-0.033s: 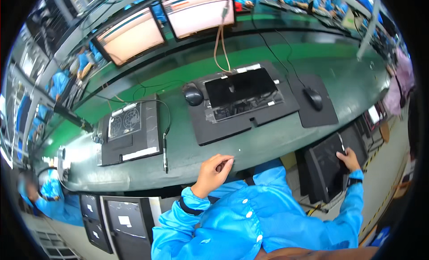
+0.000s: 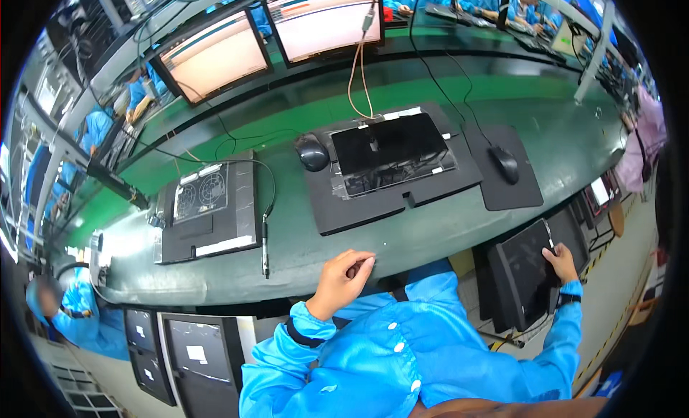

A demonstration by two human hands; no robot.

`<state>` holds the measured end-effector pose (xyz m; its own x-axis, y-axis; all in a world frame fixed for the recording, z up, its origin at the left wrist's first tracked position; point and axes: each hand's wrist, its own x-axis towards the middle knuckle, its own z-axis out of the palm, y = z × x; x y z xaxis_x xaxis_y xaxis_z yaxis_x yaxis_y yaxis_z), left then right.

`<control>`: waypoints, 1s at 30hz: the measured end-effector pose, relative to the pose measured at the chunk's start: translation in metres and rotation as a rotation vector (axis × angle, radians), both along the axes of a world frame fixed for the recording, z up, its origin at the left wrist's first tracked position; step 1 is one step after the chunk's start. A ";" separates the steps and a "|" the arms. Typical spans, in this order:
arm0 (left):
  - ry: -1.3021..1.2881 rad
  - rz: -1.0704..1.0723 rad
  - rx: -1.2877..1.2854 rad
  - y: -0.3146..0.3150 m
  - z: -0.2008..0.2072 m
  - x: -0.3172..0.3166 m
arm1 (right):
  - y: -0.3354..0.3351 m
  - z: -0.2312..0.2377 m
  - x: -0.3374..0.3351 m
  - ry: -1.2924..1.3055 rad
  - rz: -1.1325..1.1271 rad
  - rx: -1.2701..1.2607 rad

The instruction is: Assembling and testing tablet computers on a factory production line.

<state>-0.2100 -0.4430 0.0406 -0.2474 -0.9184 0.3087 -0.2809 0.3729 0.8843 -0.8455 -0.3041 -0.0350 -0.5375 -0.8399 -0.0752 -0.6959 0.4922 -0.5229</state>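
My left hand hovers by the bench's front edge, fingers curled in towards the thumb, nothing visible in its hollow. Low at the right, my right hand is closed at the edge of a black tray below bench level. A glossy dark flat panel lies in that tray. A thin silvery strip sticks up by my right fingertips; what they pinch is too small to tell. On the bench a black-screened panel rests on a dark foam pad, with a cable at its top edge.
A black mouse sits on a mat at the right, another mouse left of the panel. Further left lie a fixture pad and a corded pen-like tool. Two monitors stand behind; black trays stand at lower left.
The view shifts very slightly. Both hands keep nearly the same place and pose.
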 end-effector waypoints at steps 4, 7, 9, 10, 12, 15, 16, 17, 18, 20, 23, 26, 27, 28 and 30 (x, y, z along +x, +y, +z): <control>0.009 -0.005 -0.011 0.017 0.005 0.008 | 0.020 0.020 -0.024 0.044 0.010 -0.330; 0.020 -0.106 0.018 0.029 0.016 0.014 | 0.057 0.074 -0.050 -0.099 0.011 -0.401; -0.002 -0.326 0.251 0.037 0.024 0.021 | 0.046 0.135 0.001 -0.226 0.076 -0.403; 0.009 -0.311 0.256 0.039 0.025 0.019 | 0.026 0.164 0.057 -0.256 0.098 -0.411; 0.282 -0.594 0.246 0.038 0.030 0.002 | -0.024 0.193 0.173 -0.484 0.231 -0.476; 0.430 -0.660 0.446 0.045 0.008 0.006 | -0.118 0.198 0.311 -0.752 0.483 -0.393; 0.565 -0.637 0.576 0.049 0.000 0.011 | -0.144 0.194 0.359 -0.887 0.575 -0.377; 0.348 -0.541 0.567 0.045 0.024 0.032 | -0.169 0.189 0.390 -0.950 0.709 -0.235; 0.482 -0.214 0.617 0.052 0.030 0.047 | -0.187 0.203 0.436 -1.070 0.809 -0.104; 0.945 -0.011 0.546 0.063 0.047 0.091 | -0.240 0.189 0.485 -0.813 1.070 0.016; 1.099 0.246 0.324 0.088 0.042 0.144 | -0.285 0.154 0.573 0.106 1.432 -0.692; 1.286 0.481 0.217 0.105 0.047 0.173 | -0.318 0.096 0.612 0.420 1.617 -0.665; 1.360 0.534 0.268 0.106 0.048 0.185 | -0.327 0.094 0.618 0.363 1.695 -0.610; 1.344 0.558 0.256 0.106 0.051 0.191 | -0.335 0.093 0.616 0.359 1.737 -0.648; 1.496 0.715 0.275 0.104 0.055 0.197 | -0.326 0.115 0.612 0.292 1.659 -0.493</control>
<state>-0.0133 -0.3385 0.0960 0.5566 -0.7718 -0.3075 0.7759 0.3507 0.5244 -0.2334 -0.6298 0.0802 0.8865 -0.3782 0.2665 -0.3432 -0.9239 -0.1694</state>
